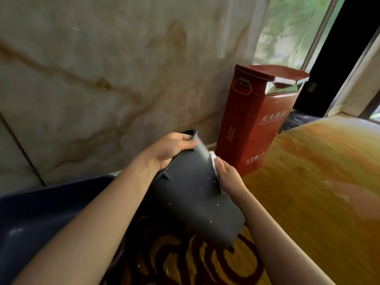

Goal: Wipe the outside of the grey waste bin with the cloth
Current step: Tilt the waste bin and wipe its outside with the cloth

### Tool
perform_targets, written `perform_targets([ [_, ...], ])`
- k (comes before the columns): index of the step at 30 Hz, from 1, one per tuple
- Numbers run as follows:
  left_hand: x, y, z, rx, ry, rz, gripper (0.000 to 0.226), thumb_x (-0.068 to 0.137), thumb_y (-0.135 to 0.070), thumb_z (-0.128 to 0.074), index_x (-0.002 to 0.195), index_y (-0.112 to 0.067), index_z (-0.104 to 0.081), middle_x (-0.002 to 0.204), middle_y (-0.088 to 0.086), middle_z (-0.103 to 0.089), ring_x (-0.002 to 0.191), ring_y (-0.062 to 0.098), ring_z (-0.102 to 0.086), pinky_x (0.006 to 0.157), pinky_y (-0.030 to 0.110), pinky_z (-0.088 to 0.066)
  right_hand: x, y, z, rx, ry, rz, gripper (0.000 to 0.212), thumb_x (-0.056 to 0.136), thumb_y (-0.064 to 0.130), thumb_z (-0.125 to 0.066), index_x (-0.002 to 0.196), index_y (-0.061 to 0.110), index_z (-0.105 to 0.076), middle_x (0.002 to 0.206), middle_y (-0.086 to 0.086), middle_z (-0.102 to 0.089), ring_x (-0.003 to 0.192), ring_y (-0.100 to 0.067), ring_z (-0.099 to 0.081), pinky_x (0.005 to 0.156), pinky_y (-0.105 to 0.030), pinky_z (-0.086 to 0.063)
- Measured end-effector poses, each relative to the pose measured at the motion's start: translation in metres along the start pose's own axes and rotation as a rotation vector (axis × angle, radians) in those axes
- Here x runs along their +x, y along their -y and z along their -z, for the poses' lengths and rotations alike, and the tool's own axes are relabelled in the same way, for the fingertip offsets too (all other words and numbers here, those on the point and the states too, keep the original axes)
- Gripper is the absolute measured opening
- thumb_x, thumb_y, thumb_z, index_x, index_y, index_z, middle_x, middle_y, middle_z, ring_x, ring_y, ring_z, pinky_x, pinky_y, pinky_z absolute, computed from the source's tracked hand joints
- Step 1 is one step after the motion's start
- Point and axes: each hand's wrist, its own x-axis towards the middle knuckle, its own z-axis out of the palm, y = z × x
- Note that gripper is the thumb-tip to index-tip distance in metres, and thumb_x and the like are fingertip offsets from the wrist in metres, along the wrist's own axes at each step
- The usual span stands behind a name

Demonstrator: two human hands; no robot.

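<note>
Bin [195, 194] held off the floor, tilted, rim up toward the wall, base down toward the viewer, over a patterned carpet [191, 264].

Left hand [166, 151]: curled closed over the rim, fingers wrapped on the edge; it carries and steadies the bin.
Right hand [228, 175]: closed, pinching a bunched white cloth [213, 161] against the bin's right side, near the top. Thumb on the cloth; the other fingers are hidden behind it.

Step in hand, by my reading: wiping the right side wall. To do it well: flatten the cloth so more of it touches, run long strokes from rim to base, keep the left hand's hold firm so the bin does not swing, then turn the bin to bring up the facing wall, which has pale specks scattered over it.

Materials: bin is matt dark grey plastic, tapered, rounded corners, small ribs under the rim. Cloth looks soft and crumpled, possibly paper; cannot tell. A red box [257, 124], glossy, angular, stands just behind. Wall is veined stone.
</note>
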Motion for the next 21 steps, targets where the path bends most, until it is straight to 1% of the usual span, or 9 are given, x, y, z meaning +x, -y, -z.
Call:
perform_targets([
  [2, -0.001, -0.002, -0.008, 0.144, -0.003, 0.010, 0.018, 0.091, -0.020, -0.052, 0.093, -0.008, -0.066, 0.073, 0.003, -0.072, 0.057, 0.007, -0.068, 0.056, 0.019, -0.056, -0.005, -0.009, 0.003, 0.019, 0.003, 0.017, 0.042, 0.098, 0.042, -0.032, 0.131, 0.025, -0.051, 0.114, 0.006, -0.058, 0.109, -0.009, -0.048, 0.096, -0.029, -0.037],
  [4, 0.002, -0.006, -0.014, 0.459, -0.099, -0.010, 0.029, 0.092, -0.032, -0.047, 0.105, -0.011, -0.064, 0.092, 0.006, -0.070, 0.069, 0.008, -0.068, 0.059, 0.015, -0.052, -0.005, -0.013, 0.005, 0.007, -0.006, 0.025, 0.042, 0.097, 0.042, -0.031, 0.134, 0.028, -0.047, 0.123, 0.007, -0.057, 0.115, -0.005, -0.043, 0.095, -0.024, -0.031],
  [7, 0.005, -0.010, -0.016, 0.994, -0.297, -0.022, 0.044, 0.095, -0.042, -0.032, 0.116, -0.011, -0.056, 0.123, 0.015, -0.060, 0.109, 0.028, -0.057, 0.081, 0.027, -0.041, 0.007, -0.007, 0.002, -0.037, -0.018, 0.039, 0.042, 0.098, 0.040, -0.032, 0.133, 0.026, -0.048, 0.136, 0.001, -0.054, 0.128, -0.015, -0.044, 0.091, -0.020, -0.027],
  [9, 0.001, -0.011, -0.010, 0.898, -0.320, 0.029, 0.043, 0.094, -0.044, -0.034, 0.112, -0.011, -0.055, 0.123, 0.015, -0.060, 0.109, 0.028, -0.057, 0.084, 0.031, -0.041, 0.013, -0.003, -0.004, -0.095, -0.008, 0.060, 0.041, 0.099, 0.038, -0.030, 0.132, 0.023, -0.050, 0.135, -0.004, -0.056, 0.128, -0.023, -0.045, 0.087, -0.020, -0.028],
  [11, -0.008, -0.006, 0.001, 0.583, -0.214, 0.029, 0.031, 0.092, -0.035, -0.047, 0.109, -0.011, -0.057, 0.114, 0.012, -0.065, 0.092, 0.018, -0.064, 0.078, 0.028, -0.050, 0.014, -0.004, -0.007, -0.119, -0.011, 0.072, 0.042, 0.099, 0.036, -0.028, 0.126, 0.019, -0.055, 0.129, -0.009, -0.060, 0.123, -0.027, -0.050, 0.083, -0.023, -0.031],
  [14, -0.024, 0.003, 0.013, 0.206, -0.037, 0.022, 0.022, 0.089, -0.010, -0.053, 0.109, -0.010, -0.061, 0.095, 0.005, -0.075, 0.081, 0.016, -0.071, 0.073, 0.027, -0.058, 0.016, -0.004, -0.005, -0.122, -0.033, 0.031, 0.042, 0.099, 0.034, -0.029, 0.107, 0.010, -0.063, 0.113, -0.017, -0.065, 0.108, -0.031, -0.056, 0.076, -0.028, -0.032],
  [16, -0.029, 0.007, 0.013, 0.061, 0.029, 0.016, 0.023, 0.089, -0.006, -0.050, 0.104, -0.013, -0.065, 0.086, 0.001, -0.077, 0.079, 0.015, -0.072, 0.072, 0.026, -0.059, 0.017, -0.002, -0.003, -0.084, -0.081, -0.015, 0.041, 0.098, 0.031, -0.032, 0.087, 0.006, -0.063, 0.093, -0.018, -0.065, 0.093, -0.031, -0.057, 0.071, -0.031, -0.033],
  [19, -0.025, 0.006, 0.006, 0.021, 0.045, 0.011, 0.023, 0.091, -0.006, -0.047, 0.101, -0.013, -0.066, 0.082, 0.002, -0.077, 0.075, 0.014, -0.073, 0.065, 0.025, -0.058, 0.010, 0.007, -0.006, 0.013, -0.243, -0.064, 0.043, 0.094, 0.029, -0.038, 0.054, 0.017, -0.045, 0.058, -0.002, -0.049, 0.070, -0.023, -0.047, 0.063, -0.033, -0.032],
  [21, -0.021, 0.005, 0.002, 0.012, 0.052, 0.006, 0.023, 0.092, -0.006, -0.046, 0.099, -0.014, -0.066, 0.079, 0.001, -0.077, 0.073, 0.013, -0.073, 0.061, 0.023, -0.057, -0.002, 0.010, -0.013, 0.075, -0.354, -0.038, 0.046, 0.094, 0.029, -0.039, 0.048, 0.020, -0.037, 0.050, 0.008, -0.040, 0.062, -0.017, -0.043, 0.061, -0.034, -0.031],
])
